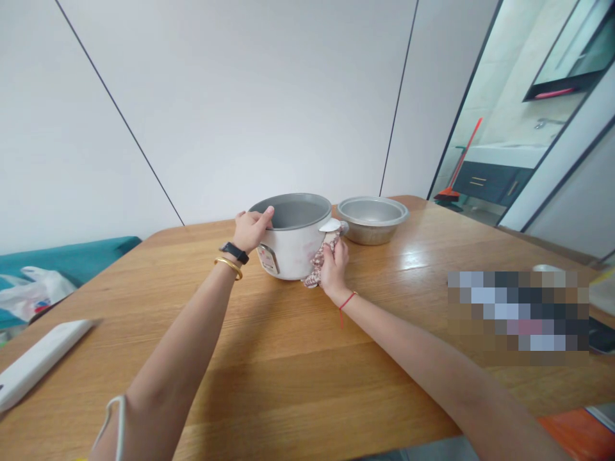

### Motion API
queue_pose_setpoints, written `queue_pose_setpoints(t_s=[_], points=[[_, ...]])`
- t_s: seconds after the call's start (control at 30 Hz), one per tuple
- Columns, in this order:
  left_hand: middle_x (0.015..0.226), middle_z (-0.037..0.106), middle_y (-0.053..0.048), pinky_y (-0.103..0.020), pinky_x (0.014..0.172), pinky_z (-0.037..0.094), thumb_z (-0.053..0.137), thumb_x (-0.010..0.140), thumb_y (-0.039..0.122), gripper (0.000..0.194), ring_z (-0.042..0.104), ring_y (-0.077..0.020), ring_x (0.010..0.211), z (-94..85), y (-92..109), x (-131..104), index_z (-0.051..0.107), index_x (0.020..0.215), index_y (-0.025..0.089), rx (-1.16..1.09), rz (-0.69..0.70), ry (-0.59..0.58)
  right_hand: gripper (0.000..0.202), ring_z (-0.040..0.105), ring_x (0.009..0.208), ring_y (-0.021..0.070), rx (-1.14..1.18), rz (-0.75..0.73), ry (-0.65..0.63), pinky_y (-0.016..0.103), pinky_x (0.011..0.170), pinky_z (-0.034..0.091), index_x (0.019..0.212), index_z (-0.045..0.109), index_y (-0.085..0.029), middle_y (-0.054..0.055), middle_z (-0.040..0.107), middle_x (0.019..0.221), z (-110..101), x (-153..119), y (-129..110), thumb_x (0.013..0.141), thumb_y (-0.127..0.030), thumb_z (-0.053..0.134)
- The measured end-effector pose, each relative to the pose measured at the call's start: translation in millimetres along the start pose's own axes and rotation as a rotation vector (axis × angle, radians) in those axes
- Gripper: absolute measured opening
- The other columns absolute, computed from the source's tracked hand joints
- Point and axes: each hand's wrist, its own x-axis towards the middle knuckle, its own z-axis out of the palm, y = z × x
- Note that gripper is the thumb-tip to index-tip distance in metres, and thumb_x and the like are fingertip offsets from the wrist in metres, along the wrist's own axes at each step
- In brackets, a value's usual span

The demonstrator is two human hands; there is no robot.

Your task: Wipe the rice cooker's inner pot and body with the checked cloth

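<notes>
A white rice cooker body (293,251) with a grey inside stands without a lid on the wooden table, its control panel facing the front left. My left hand (252,228) grips its left rim, thumb on top. With my right hand (335,264) I hold a brown-and-white patterned cloth (317,261) against the cooker's right side, under the white side handle (330,225). Fingers of that hand are closed round the cloth. Just behind and to the right sits a silver metal inner pot (372,218), upright, apart from my hands.
A long white object (43,358) lies at the wooden table's (269,384) left edge. On the right are a blurred-out item (523,314) and a dark object (601,334). A plastic bag (36,291) rests on a teal seat at left. A pale wall stands behind.
</notes>
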Motion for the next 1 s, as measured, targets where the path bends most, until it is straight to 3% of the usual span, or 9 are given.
queue_pose_setpoints(t_s=[0.13, 0.2, 0.3, 0.37, 0.53, 0.7, 0.8, 0.9, 1.0], points=[[0.096, 0.076, -0.005, -0.064, 0.115, -0.002, 0.039, 0.096, 0.053, 0.046, 0.061, -0.0294, 0.108, 18.2, 54.1, -31.4, 0.074, 0.086, 0.025, 0.211, 0.170, 0.147, 0.053, 0.042, 0.129, 0.0301, -0.053, -0.055, -0.013, 0.051, 0.110, 0.032, 0.142, 0.047, -0.017, 0.018, 0.046, 0.139, -1.6, -23.8, -21.6, 0.097, -0.044, 0.038], [0.103, 0.075, -0.008, -0.061, 0.116, 0.005, 0.042, 0.095, 0.055, 0.044, 0.062, -0.0300, 0.107, 30.9, 81.5, -41.1, 0.072, 0.104, 0.025, 0.227, 0.200, 0.154, 0.054, 0.040, 0.132, 0.0298, -0.069, -0.104, -0.069, 0.051, 0.110, 0.033, 0.146, 0.042, -0.018, 0.017, 0.043, 0.143, -1.8, -34.3, -30.7, 0.099, -0.045, 0.037], [0.096, 0.075, -0.011, -0.050, 0.106, 0.030, 0.039, 0.095, 0.057, 0.050, 0.066, -0.0279, 0.097, 42.1, 99.4, -40.6, 0.073, 0.096, 0.019, 0.177, 0.100, 0.182, 0.053, 0.038, 0.134, 0.0294, -0.090, -0.136, -0.138, 0.051, 0.109, 0.034, 0.147, 0.041, -0.021, 0.016, 0.039, 0.146, 0.0, -42.4, -36.4, 0.100, -0.044, 0.037], [0.085, 0.075, -0.008, -0.044, 0.097, 0.036, 0.038, 0.096, 0.055, 0.052, 0.067, -0.0249, 0.087, 41.0, 91.9, -34.6, 0.072, 0.082, 0.019, 0.121, 0.050, 0.210, 0.050, 0.037, 0.135, 0.0292, -0.094, -0.103, -0.118, 0.051, 0.110, 0.034, 0.145, 0.043, -0.021, 0.015, 0.039, 0.147, 1.8, -39.8, -33.6, 0.100, -0.041, 0.037], [0.059, 0.067, -0.004, -0.032, 0.071, 0.043, 0.036, 0.094, 0.056, 0.059, 0.063, -0.0188, 0.066, 22.7, 41.9, -21.9, 0.069, 0.061, 0.020, -0.195, -0.042, 0.241, 0.051, 0.040, 0.133, 0.0286, -0.056, -0.072, -0.009, 0.051, 0.111, 0.032, 0.145, 0.044, -0.019, 0.016, 0.044, 0.143, -3.5, -8.7, -25.3, 0.098, -0.037, 0.036], [0.054, 0.064, -0.004, -0.029, 0.062, 0.043, 0.044, 0.087, 0.054, 0.054, 0.059, -0.0160, 0.059, 17.5, 16.7, -15.0, 0.061, 0.049, 0.020, -0.393, -0.108, 0.248, 0.050, 0.039, 0.135, 0.0271, -0.046, -0.397, -0.027, 0.047, 0.113, 0.030, 0.145, 0.045, -0.020, 0.013, 0.042, 0.147, -23.9, 23.3, -43.4, 0.098, -0.038, 0.039], [0.052, 0.062, -0.004, -0.028, 0.062, 0.044, 0.047, 0.085, 0.053, 0.051, 0.057, -0.0149, 0.057, 17.6, 14.6, -12.6, 0.055, 0.045, 0.021, -0.476, -0.070, 0.234, 0.048, 0.040, 0.135, 0.0266, -0.029, -0.435, -0.015, 0.047, 0.112, 0.031, 0.140, 0.049, -0.021, 0.012, 0.044, 0.146, -28.1, 35.3, -45.0, 0.096, -0.039, 0.039], [0.052, 0.060, -0.004, -0.028, 0.061, 0.045, 0.047, 0.083, 0.053, 0.051, 0.056, -0.0148, 0.056, 15.3, 10.6, -10.6, 0.049, 0.044, 0.021, -0.508, -0.072, 0.214, 0.042, 0.052, 0.121, 0.0235, 0.154, -0.113, 0.018, 0.041, 0.102, 0.042, 0.124, 0.058, -0.020, 0.011, 0.058, 0.128, -21.8, 44.6, -28.9, 0.091, -0.040, 0.043], [0.050, 0.057, -0.004, -0.028, 0.060, 0.045, 0.045, 0.082, 0.053, 0.050, 0.054, -0.0144, 0.054, 12.6, 1.0, -7.0, 0.044, 0.043, 0.022, -0.546, -0.050, 0.206, 0.030, 0.060, 0.080, 0.0164, 0.324, 0.315, 0.041, 0.029, 0.074, 0.050, 0.100, 0.059, -0.019, 0.003, 0.063, 0.086, -11.6, 46.4, -8.3, 0.088, -0.040, 0.041]])
